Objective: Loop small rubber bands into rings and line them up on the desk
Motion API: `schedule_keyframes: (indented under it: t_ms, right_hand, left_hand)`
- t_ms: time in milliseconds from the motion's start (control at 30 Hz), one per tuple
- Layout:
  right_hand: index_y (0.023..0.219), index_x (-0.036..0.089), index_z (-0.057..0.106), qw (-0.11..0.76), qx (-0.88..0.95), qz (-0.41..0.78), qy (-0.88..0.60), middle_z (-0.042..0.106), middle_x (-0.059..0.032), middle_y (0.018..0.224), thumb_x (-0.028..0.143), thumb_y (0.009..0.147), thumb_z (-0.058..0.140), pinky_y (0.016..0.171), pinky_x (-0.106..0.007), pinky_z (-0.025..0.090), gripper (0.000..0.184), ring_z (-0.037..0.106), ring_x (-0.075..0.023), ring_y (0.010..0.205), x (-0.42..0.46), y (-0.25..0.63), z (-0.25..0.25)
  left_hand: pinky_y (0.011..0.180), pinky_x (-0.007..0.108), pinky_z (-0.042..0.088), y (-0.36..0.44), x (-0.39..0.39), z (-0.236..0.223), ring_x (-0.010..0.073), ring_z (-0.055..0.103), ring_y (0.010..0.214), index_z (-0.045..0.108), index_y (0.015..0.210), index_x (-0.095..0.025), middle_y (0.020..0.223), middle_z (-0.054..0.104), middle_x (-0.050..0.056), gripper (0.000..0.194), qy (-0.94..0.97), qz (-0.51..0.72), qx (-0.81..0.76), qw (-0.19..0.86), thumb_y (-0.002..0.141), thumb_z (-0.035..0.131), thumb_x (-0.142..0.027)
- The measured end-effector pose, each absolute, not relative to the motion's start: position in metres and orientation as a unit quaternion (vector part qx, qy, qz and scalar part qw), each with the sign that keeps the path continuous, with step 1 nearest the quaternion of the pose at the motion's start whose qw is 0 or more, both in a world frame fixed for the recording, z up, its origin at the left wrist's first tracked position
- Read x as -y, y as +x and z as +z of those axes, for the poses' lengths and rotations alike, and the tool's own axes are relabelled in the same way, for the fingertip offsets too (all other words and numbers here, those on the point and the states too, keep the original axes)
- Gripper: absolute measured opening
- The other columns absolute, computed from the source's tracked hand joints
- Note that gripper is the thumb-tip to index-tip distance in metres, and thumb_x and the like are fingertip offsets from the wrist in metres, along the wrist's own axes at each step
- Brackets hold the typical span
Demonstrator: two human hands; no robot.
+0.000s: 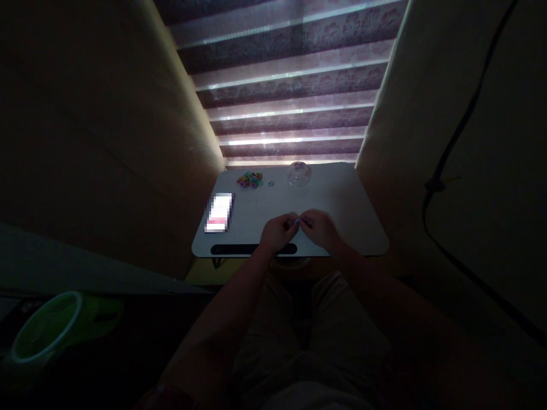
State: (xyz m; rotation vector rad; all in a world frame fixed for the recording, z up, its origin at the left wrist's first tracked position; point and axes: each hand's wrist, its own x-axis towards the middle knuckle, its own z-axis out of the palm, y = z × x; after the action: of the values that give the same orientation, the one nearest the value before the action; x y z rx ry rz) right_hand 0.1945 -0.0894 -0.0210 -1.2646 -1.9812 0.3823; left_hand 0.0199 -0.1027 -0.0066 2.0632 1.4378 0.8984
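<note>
My left hand (278, 232) and my right hand (319, 228) meet over the front middle of the small white table. Their fingertips are pinched together on a small bluish elastic band (298, 221), mostly covered by the fingers. Farther back on the left lies a pile of colourful small elastic bands (250, 180). One loose pale blue band (271, 184) sits apart, just right of the pile. A clear round container (298, 174) stands at the back, right of that loose band.
A lit phone (219, 212) lies at the table's left side. Along the front edge of the white table (359, 228) runs a dark slot (235, 249). A green basket (47, 327) is low on the left. A dark strap (461, 125) hangs at right.
</note>
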Motion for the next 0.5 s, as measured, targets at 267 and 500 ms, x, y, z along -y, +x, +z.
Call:
schedule_keyframes:
  t_ms: [267,500]
  right_hand:
    - [0.080,0.021,0.069,0.365,0.784,0.139,-0.483,0.065,-0.0033,0.075,0.020,0.080,0.058,0.067,-0.028,0.040,0.011,0.056,-0.0163,0.070,0.0871,0.1954,-0.0236]
    - [0.085,0.022,0.070,0.381,0.781,0.155,-0.470,0.065,-0.0030,0.077,0.018,0.079,0.059,0.069,-0.028,0.043,0.012,0.057,-0.0166,0.072,0.0879,0.1964,-0.0232]
  left_hand:
    - [0.066,0.023,0.046,0.0192,0.1025,-0.0073,0.0122,0.063,0.071,0.066,0.095,-0.020,0.082,0.071,0.001,0.024,0.739,0.343,-0.522,0.253,0.085,0.059,-0.041]
    - [0.065,0.024,0.045,0.0194,0.1004,-0.0110,0.0120,0.060,0.068,0.065,0.089,-0.019,0.078,0.069,0.001,0.022,0.735,0.342,-0.533,0.242,0.083,0.060,-0.040]
